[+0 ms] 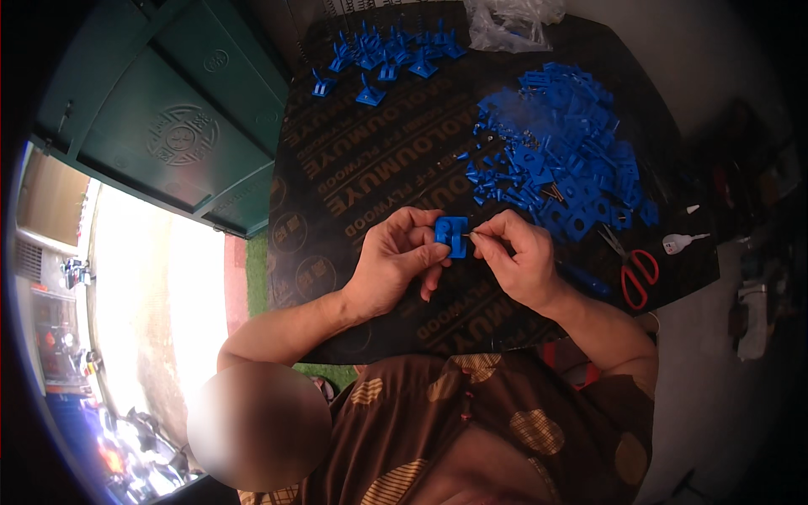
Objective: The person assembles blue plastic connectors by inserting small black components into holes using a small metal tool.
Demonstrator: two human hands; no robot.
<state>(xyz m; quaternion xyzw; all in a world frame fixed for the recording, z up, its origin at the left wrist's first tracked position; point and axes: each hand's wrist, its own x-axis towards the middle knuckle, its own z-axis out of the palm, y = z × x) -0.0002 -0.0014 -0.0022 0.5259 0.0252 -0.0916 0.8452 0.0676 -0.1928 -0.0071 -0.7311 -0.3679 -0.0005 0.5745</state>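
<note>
Clothing: nearest my view I see a brown patterned garment [488, 429] filling the lower edge; both forearms rise out of it toward the table [370, 168]
Left hand: my left hand [391, 261] is bent in at the wrist, fingers curled; thumb and fingertips pinch the left side of a small blue plastic piece [452, 235], so it is closed on that piece
Right hand: my right hand [522, 257] faces it from the other side, fingers bunched tight; thumb and forefinger nip something thin and dark at the right edge of the blue piece; I cannot make out what that thin thing is
Blue piece: held up between the two hands, over the near middle of the dark table, just short of the heap
Heap: a loose pile of blue plastic parts [564, 160] lies just beyond the right hand; single shapes blur together
Far row: a cluster of blue upright parts [383, 59] stands at the far edge, well apart from the hands
Scissors: red-handled scissors [631, 265] lie right of the right hand; blades partly lost against the dark surface
Bag: a clear plastic bag [509, 25] is cut off by the top rim
White item: a small white object [677, 244] beside the scissors, too small to tell
</note>
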